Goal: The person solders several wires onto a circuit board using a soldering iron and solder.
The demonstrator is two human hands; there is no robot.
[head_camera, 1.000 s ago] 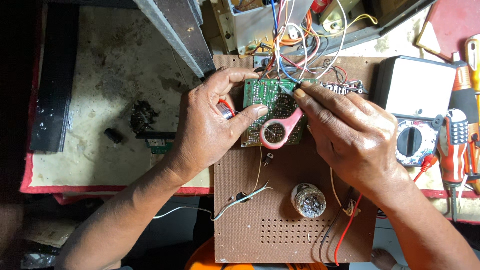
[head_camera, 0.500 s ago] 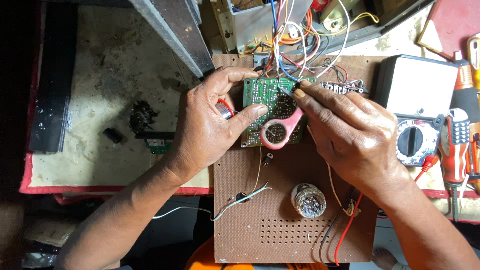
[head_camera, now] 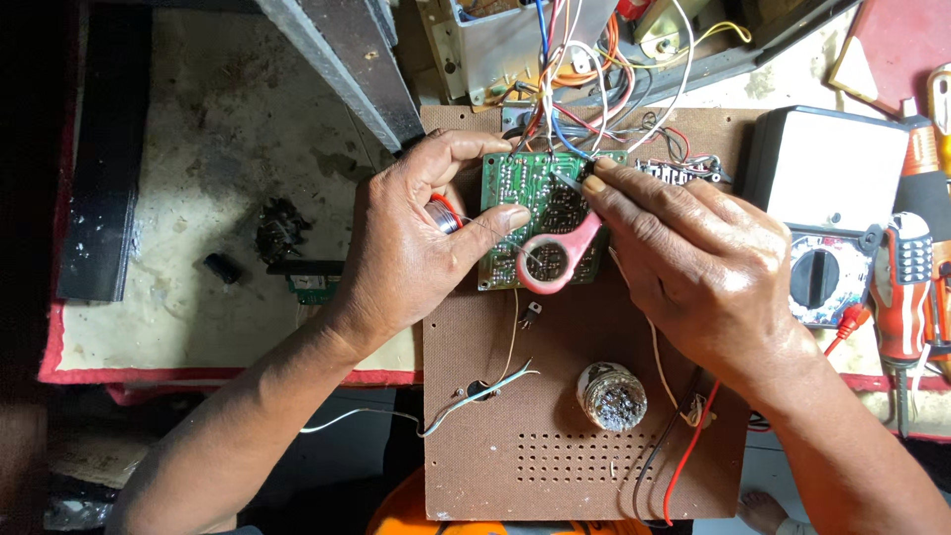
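A green circuit board [head_camera: 540, 213] lies on the far part of a brown perforated hardboard panel [head_camera: 584, 416], with a bundle of coloured wires [head_camera: 594, 79] rising from its far edge toward a metal chassis [head_camera: 505, 45]. The left hand [head_camera: 416, 238] curls around the board's left edge, thumb pressed on its face and fingers hooked over the far edge; it also holds a small spool of solder [head_camera: 446, 213] in the palm, with a thin strand running right across the board. The right hand [head_camera: 693, 263] is closed in a pinch on a slim dark tool [head_camera: 567, 181] whose tip touches the board near its far right corner. A pink ring-shaped handle [head_camera: 555, 260] lies on the board's near edge, just under the right forefinger; whether the right hand grips it I cannot tell. Nearer on the panel sits a small round tin of dark paste [head_camera: 612, 396], with red and black leads [head_camera: 684, 446] trailing beside it on the right. To the right, well apart from the board, rests a multimeter [head_camera: 827, 228] with a round dial, and beyond it an orange-handled screwdriver [head_camera: 901, 287]. Left of the panel, on the stained table surface [head_camera: 178, 198], lie a few small dark parts [head_camera: 282, 233].
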